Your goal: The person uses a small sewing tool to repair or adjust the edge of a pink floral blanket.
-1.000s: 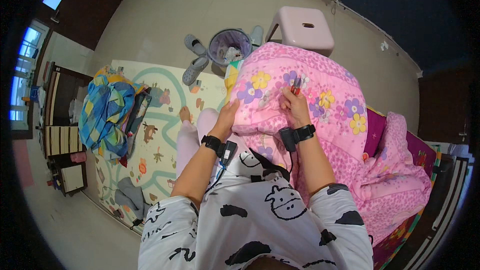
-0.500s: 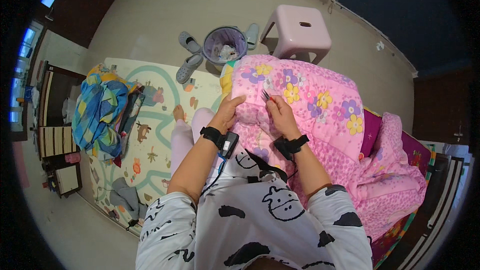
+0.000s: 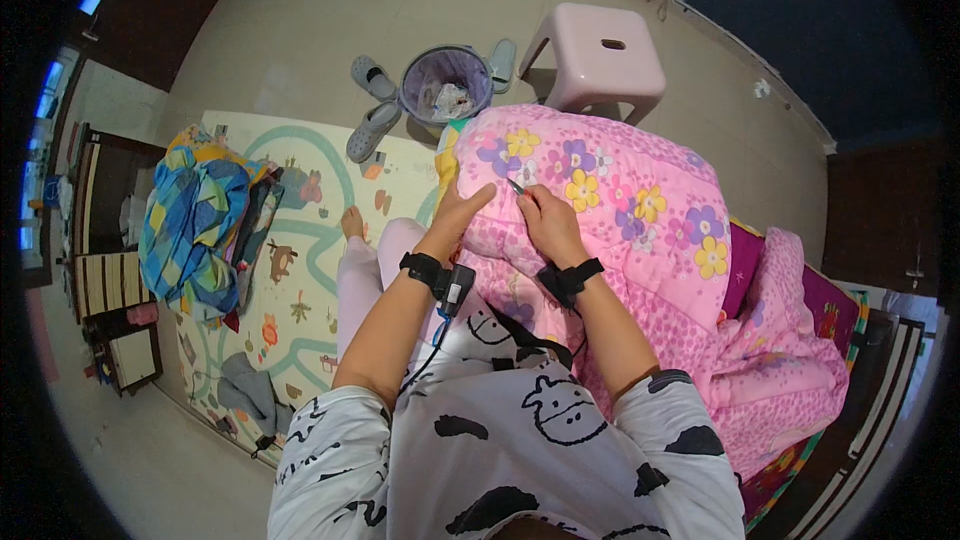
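A pink flowered quilt [image 3: 640,165] lies bunched across my lap and to the right. My left hand [image 3: 460,215] is at its left edge, thumb stretched over the cloth and the other fingers mostly hidden; it seems to hold the quilt between them. Just right of it, my right hand [image 3: 552,225] is closed around a small pair of snips [image 3: 515,186]. Their thin, pointed metal tip sticks out up and left, just over the printed flowers. The handle is hidden in my fingers.
Beyond the quilt stand a lidless bin [image 3: 447,90] with litter inside, grey clogs [image 3: 374,132] and a pink plastic stool [image 3: 605,55]. A patterned play mat [image 3: 300,285] spreads on the left, bearing a heap of blue-and-yellow bedding [image 3: 195,225] and a grey cloth [image 3: 250,388].
My right hand has moved slightly left and up with the snips. Their tips stood apart before and now look together. My left thumb has shifted a little over the quilt.
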### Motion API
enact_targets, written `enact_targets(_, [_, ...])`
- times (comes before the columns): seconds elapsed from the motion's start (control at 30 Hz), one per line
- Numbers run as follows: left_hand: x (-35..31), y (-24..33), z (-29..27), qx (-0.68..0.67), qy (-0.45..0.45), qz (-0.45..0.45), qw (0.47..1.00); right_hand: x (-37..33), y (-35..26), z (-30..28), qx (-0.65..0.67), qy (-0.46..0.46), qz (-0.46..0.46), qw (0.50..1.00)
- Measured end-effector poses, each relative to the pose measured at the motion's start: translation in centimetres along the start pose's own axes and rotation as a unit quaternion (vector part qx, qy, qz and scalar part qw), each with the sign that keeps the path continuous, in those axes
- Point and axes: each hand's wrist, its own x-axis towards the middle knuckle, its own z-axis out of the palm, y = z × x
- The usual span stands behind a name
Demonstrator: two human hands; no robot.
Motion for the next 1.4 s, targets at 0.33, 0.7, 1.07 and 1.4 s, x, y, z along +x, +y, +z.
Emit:
enact_targets(0.33, [2.1, -1.2, 0.5, 0.615, 0.161, 0.137, 0.760, 0.1, 4.5, 3.0, 0.169, 0.039, 0.091, 0.981])
enact_targets(0.7, [1.3, -0.3, 0.1, 0.028, 0.028, 0.030, 0.999, -0.7, 0.4, 0.8, 0.217, 0.026, 0.057, 0.974])
enact_targets(1.07, [1.5, -0.5, -0.2, -0.043, -0.043, 0.030, 0.998, 0.5, -1.5, -1.4, -0.073, 0.027, -0.084, 0.993])
enact_targets(1.4, [1.1, 0.9, 0.5, -0.037, -0.039, -0.006, 0.999, -0.6, -1.2, -2.8, -0.181, -0.043, -0.146, 0.972])
